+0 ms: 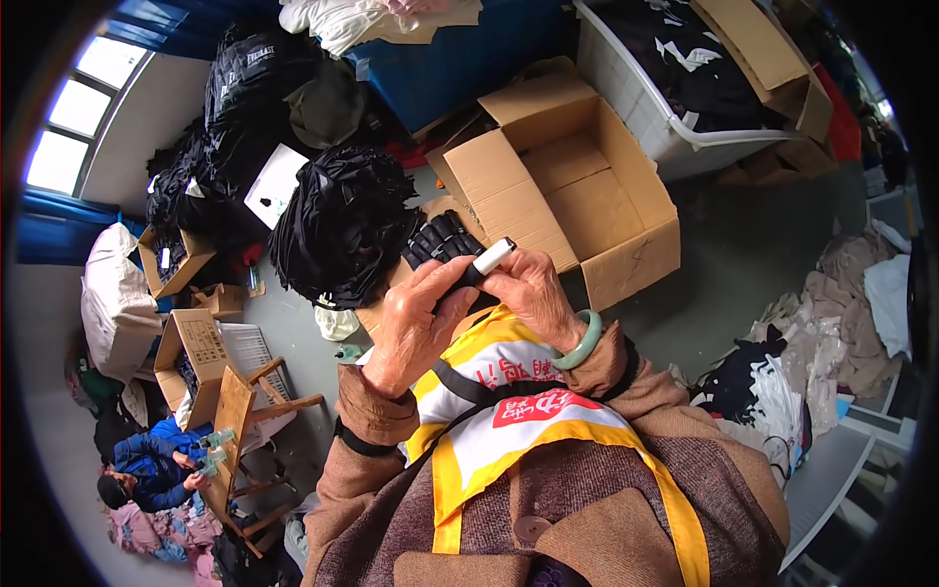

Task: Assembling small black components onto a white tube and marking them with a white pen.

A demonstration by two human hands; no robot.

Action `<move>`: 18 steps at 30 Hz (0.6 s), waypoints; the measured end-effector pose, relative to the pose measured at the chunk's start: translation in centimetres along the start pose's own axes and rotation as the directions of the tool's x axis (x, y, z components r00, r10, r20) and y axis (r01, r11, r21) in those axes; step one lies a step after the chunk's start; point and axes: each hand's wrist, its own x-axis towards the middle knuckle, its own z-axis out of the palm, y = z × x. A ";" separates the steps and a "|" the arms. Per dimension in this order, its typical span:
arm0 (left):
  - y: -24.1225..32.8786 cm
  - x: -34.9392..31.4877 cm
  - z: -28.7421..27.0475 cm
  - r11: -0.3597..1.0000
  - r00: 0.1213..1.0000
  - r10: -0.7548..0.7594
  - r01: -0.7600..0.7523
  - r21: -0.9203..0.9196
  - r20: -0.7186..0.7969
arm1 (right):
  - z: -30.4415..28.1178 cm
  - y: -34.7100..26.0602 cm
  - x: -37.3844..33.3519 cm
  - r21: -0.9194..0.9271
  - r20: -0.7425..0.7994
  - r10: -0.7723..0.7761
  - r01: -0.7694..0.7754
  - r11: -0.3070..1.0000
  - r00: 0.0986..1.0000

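Observation:
My left hand (416,318) pinches a slim black roll with a white end (494,256). My right hand (533,293), with a pale green bangle (584,340) at its wrist, closes on the same roll near the white end. Just beyond the fingers sits a bundle of several short black rolls (445,240), on brown cardboard; its lower part is hidden by my hands. Farther left lies a large heap of black strips (342,225). A yellow and white apron (489,470) covers my front beneath the hands.
An opened cardboard box (631,264) stands ahead right, before a grey bin (636,88) of dark cloth. At left are a wooden bench (230,455) and a person (147,470) handling greenish clear things. Piled clothes (822,313) lie right; black garment bundles (245,88) rise far left.

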 end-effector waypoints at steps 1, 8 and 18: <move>0.4 0.2 -0.2 1.000 1.000 -0.009 0.008 0.024 0.025 | -0.1 0.1 0.0 -0.015 0.000 0.002 -0.002 1.000 1.000; -0.7 -0.6 0.1 0.974 0.999 0.015 -0.009 0.226 -0.028 | 0.4 -0.4 0.1 -0.010 0.010 0.032 -0.032 0.999 0.999; -0.3 -0.2 -0.1 0.987 0.995 0.067 -0.055 0.150 -0.074 | 1.6 -1.0 0.3 -0.002 0.034 -0.016 0.016 1.000 0.999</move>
